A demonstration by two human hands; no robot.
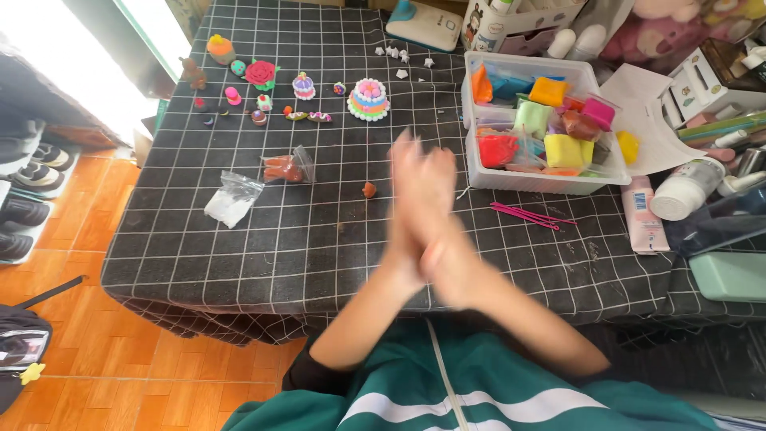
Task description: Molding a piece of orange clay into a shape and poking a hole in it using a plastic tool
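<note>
My left hand (405, 209) and my right hand (444, 199) are pressed palm to palm above the black checked tablecloth (239, 247), fingers pointing away from me. Both are motion-blurred, and anything between the palms is hidden. A small orange-brown lump of clay (369, 189) lies on the cloth just left of the hands. Further left lie a clear bag with brown clay (287, 168) and a clear bag with white clay (231, 199).
A clear plastic box (550, 183) of coloured clay packs stands right of the hands, with thin pink tools (531, 214) in front. Small clay figures, a rose (261, 73) and a layered cake (369, 99) sit at the back. A white bottle (686, 187) and a pink tube (642, 223) lie at right.
</note>
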